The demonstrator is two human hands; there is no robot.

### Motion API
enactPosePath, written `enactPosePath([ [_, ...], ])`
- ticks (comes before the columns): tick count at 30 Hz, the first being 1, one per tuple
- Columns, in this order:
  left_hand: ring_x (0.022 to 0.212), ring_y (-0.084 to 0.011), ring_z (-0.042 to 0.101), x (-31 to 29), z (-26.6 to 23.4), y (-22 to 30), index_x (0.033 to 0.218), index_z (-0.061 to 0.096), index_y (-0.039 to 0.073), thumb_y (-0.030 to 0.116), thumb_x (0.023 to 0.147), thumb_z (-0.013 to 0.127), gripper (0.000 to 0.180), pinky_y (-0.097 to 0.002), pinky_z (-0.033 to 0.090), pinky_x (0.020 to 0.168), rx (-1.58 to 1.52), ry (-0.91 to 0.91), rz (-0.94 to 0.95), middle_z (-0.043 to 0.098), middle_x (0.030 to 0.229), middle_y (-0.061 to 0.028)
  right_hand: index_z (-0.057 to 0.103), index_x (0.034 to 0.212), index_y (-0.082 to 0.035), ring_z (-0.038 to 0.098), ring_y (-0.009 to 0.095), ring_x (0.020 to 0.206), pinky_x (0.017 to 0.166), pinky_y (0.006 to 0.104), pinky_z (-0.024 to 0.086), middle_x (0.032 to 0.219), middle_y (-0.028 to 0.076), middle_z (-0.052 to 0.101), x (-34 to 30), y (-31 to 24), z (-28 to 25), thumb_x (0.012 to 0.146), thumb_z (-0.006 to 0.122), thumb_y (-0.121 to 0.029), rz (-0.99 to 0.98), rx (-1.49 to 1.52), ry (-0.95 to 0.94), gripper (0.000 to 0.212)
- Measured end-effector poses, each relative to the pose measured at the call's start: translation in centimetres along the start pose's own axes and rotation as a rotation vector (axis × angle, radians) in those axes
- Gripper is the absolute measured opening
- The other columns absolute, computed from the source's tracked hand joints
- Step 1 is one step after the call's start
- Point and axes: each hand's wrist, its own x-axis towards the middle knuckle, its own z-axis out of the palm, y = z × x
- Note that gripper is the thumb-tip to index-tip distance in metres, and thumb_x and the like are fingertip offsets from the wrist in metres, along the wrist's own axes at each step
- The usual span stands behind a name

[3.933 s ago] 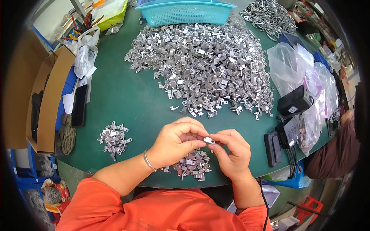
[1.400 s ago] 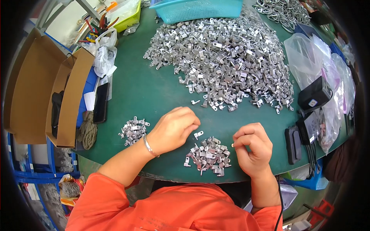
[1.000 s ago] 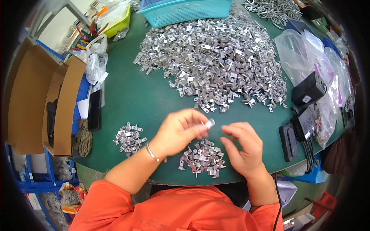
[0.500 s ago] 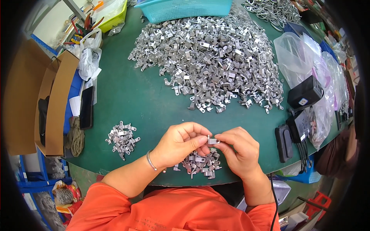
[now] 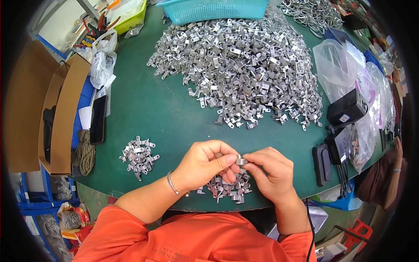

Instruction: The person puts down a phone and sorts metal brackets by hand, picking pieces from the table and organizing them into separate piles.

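Observation:
A small bent metal bracket [image 5: 241, 161] is pinched between my two hands above the near edge of the table. My left hand [image 5: 208, 163], with a bangle on the wrist, grips its left end between thumb and fingers. The fingertips of my right hand [image 5: 271, 171] close on its right end. Under and between the hands lies a small heap of similar brackets [image 5: 229, 190], partly hidden by my left hand. Another little heap of brackets [image 5: 139, 157] sits to the left. Beyond my hands spreads a large pile of brackets [image 5: 248, 72].
A turquoise basket [image 5: 214, 12] stands behind the large pile on the green table [image 5: 144, 109]. To the left are a cardboard box [image 5: 67, 118] and a phone [image 5: 98, 119]. On the right lie a black case [image 5: 321, 165], a black box-shaped device [image 5: 347, 108] and plastic bags [image 5: 334, 65].
The bracket has turned between my fingertips; both hands stay nearly in place. At the far right, another person's arm has come into view.

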Motion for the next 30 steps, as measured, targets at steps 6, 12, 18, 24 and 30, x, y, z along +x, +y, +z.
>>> enactPosePath([
  [6,0.069,-0.0151,0.067,-0.1,0.1,0.2,0.099,0.06,-0.003,0.013,0.095,0.058,0.017,-0.0259,0.057,0.063,0.011,-0.005,0.001,0.068,0.083,-0.0114,0.067,0.087,-0.002,0.063,0.024,0.067,0.06,0.0321,0.05,0.08,0.009,0.068,-0.1,0.2,0.1,0.07,0.075,0.001,0.002,-0.013,-0.041,0.019],
  [12,0.075,-0.0141,0.067,0.0,0.1,-0.3,0.101,0.061,-0.002,0.006,0.091,0.062,0.012,-0.0251,0.057,0.068,0.076,-0.006,0.029,0.067,0.089,-0.0083,0.067,0.087,-0.002,0.063,0.024,0.067,0.061,0.0317,0.05,0.08,0.01,0.068,0.2,0.0,0.2,0.07,0.074,0.003,-0.125,-0.105,0.004,0.019],
  [18,0.085,-0.0195,0.063,-0.1,0.7,-0.1,0.093,0.064,0.001,-0.003,0.074,0.074,0.023,-0.0292,0.052,0.073,0.75,0.16,0.586,0.065,0.094,-0.0094,0.067,0.086,-0.002,0.064,0.024,0.068,0.061,0.03,0.051,0.081,0.01,0.068,0.0,-0.2,0.3,0.071,0.071,0.006,0.0,0.102,0.03,0.017],
  [24,0.083,-0.0238,0.062,-0.5,-0.2,0.5,0.087,0.067,0.003,-0.003,0.068,0.076,0.021,-0.0333,0.051,0.073,0.953,0.003,0.751,0.065,0.092,-0.0085,0.066,0.087,-0.002,0.065,0.025,0.073,0.063,0.0337,0.051,0.089,0.01,0.068,-0.3,0.3,0.4,0.066,0.072,0.005,-0.193,0.029,-0.006,0.022],
  [30,0.08,-0.0268,0.061,-1.5,-2.6,0.8,0.087,0.067,0.003,-0.001,0.073,0.073,0.015,-0.0346,0.05,0.073,1.107,-0.233,0.678,0.063,0.09,-0.0086,0.066,0.091,-0.004,0.062,0.025,0.084,0.077,0.038,0.047,0.096,0.007,0.065,-0.2,0.1,0.1,0.07,0.07,-0.001,-0.221,-0.042,-0.272,0.022],
])
